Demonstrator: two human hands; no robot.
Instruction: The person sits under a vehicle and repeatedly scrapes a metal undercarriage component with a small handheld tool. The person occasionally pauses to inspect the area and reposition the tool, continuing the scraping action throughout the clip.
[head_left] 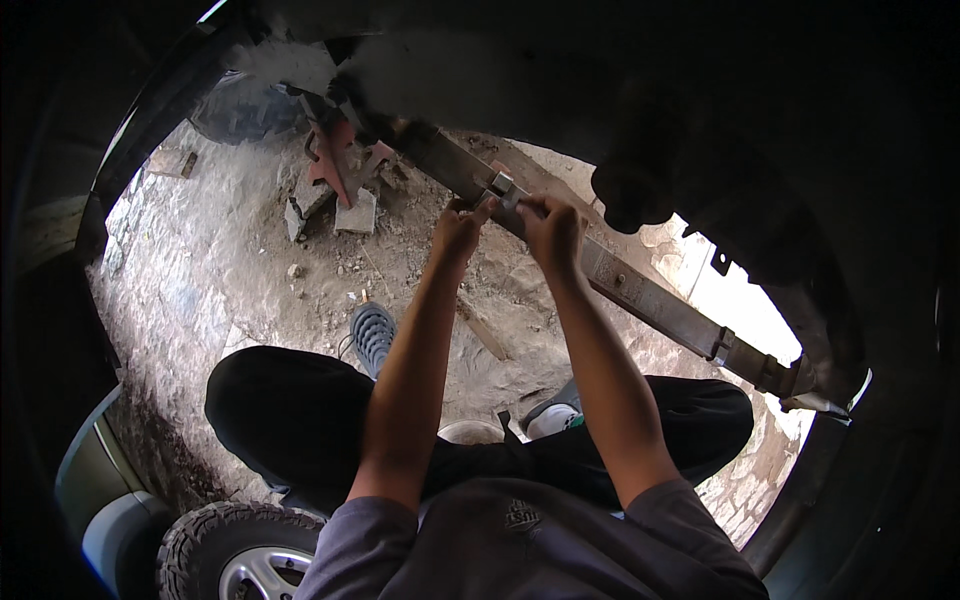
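Observation:
A long leaf spring [625, 283] runs diagonally under the vehicle, from upper left to lower right. Around its middle sits a small bright metal clamp [504, 186]. My left hand [458, 232] is closed at the clamp's near left side, fingertips pinched by the spring's edge. On the clamp's right side, the fingers of my right hand [556, 230] are curled with the thumb against the metal. Both hands are close together with the clamp between them. The undersides of the fingers are hidden. Another clip [722, 344] wraps the spring farther right.
A red jack stand [328, 170] stands at the upper left beside broken concrete blocks [356, 212]. Dark vehicle bodywork hangs overhead. At the lower left lies a wheel with a knobbly tyre [185, 555]. Rubble and a wooden strip [484, 330] lie on the dirt floor near my shoe [373, 338].

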